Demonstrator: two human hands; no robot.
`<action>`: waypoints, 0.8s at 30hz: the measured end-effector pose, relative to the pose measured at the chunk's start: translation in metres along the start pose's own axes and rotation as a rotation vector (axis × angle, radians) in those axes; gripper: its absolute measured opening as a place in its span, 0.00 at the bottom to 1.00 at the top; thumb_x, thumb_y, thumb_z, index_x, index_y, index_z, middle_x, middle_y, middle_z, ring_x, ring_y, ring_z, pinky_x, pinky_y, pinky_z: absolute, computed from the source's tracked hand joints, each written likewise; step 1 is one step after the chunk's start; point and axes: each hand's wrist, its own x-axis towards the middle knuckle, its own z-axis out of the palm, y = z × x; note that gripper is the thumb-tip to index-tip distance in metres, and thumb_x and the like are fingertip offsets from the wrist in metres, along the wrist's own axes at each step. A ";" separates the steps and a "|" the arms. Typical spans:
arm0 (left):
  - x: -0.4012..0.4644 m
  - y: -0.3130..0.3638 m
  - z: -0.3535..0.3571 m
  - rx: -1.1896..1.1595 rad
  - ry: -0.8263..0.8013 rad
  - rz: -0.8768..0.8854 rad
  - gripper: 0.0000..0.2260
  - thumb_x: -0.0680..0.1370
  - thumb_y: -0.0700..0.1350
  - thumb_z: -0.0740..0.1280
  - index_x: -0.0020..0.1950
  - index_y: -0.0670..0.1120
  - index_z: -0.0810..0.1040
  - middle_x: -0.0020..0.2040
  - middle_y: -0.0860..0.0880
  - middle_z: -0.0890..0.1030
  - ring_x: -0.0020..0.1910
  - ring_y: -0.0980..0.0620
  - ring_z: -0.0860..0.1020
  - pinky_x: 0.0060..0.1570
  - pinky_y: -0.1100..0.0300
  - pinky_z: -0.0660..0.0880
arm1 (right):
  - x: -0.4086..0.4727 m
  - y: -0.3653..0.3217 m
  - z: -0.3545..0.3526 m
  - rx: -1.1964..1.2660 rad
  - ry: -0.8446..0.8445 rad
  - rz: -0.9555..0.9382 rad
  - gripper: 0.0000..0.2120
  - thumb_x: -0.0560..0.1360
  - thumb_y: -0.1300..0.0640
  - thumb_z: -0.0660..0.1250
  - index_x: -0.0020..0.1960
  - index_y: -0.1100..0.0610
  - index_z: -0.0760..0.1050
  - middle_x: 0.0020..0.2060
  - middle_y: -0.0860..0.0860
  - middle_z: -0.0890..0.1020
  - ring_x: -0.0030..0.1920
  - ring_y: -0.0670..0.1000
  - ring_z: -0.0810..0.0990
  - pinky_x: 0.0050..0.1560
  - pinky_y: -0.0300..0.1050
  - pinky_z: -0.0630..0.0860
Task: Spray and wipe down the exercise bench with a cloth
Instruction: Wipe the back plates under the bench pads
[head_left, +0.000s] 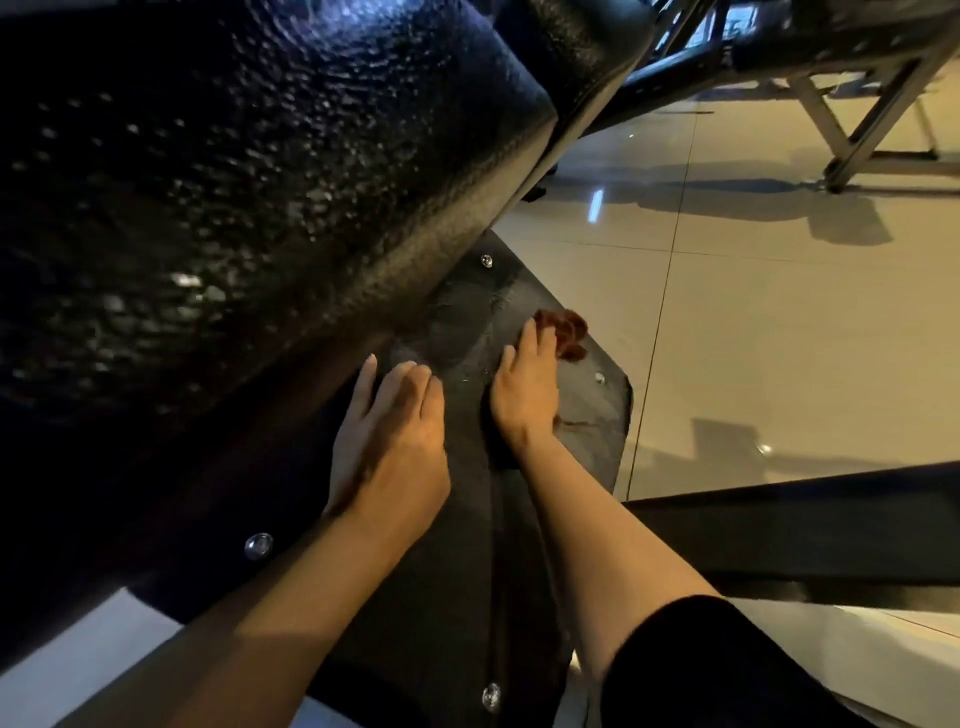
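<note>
A big black padded bench cushion (249, 208), wet and glistening, fills the upper left. Below it lies a flat dark grey panel (483, 312) with silver studs and smeared wet streaks. My left hand (389, 441) rests flat on that panel beside the cushion's edge, fingers straight. My right hand (524, 384) lies further right on the panel, fingers stretched over a crumpled dark red cloth (569, 335) and pressing it down near the panel's right edge. No spray bottle is visible.
A glossy beige tiled floor (753, 322) spreads to the right. Another bench with a grey metal frame (862, 124) stands at the top right. A dark metal bar (805, 525) crosses the lower right.
</note>
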 end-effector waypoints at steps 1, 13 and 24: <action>-0.005 -0.008 0.000 0.004 0.001 -0.019 0.24 0.67 0.48 0.67 0.58 0.34 0.79 0.56 0.37 0.81 0.58 0.40 0.80 0.67 0.45 0.64 | -0.001 -0.024 0.009 0.009 -0.043 -0.085 0.24 0.83 0.59 0.54 0.77 0.61 0.56 0.77 0.59 0.54 0.76 0.58 0.55 0.76 0.52 0.56; -0.067 -0.008 -0.028 0.194 -0.144 0.050 0.32 0.72 0.51 0.63 0.71 0.35 0.66 0.71 0.36 0.69 0.72 0.41 0.65 0.71 0.47 0.41 | -0.088 0.061 -0.020 -0.031 -0.009 0.128 0.25 0.83 0.59 0.52 0.79 0.52 0.53 0.78 0.52 0.55 0.75 0.59 0.59 0.73 0.58 0.62; -0.129 -0.017 -0.071 0.038 -0.136 -0.186 0.25 0.70 0.43 0.69 0.66 0.37 0.75 0.65 0.39 0.76 0.69 0.40 0.70 0.72 0.40 0.60 | -0.122 -0.089 0.037 0.115 -0.111 -0.302 0.26 0.79 0.67 0.54 0.76 0.65 0.56 0.77 0.63 0.55 0.77 0.61 0.54 0.77 0.54 0.52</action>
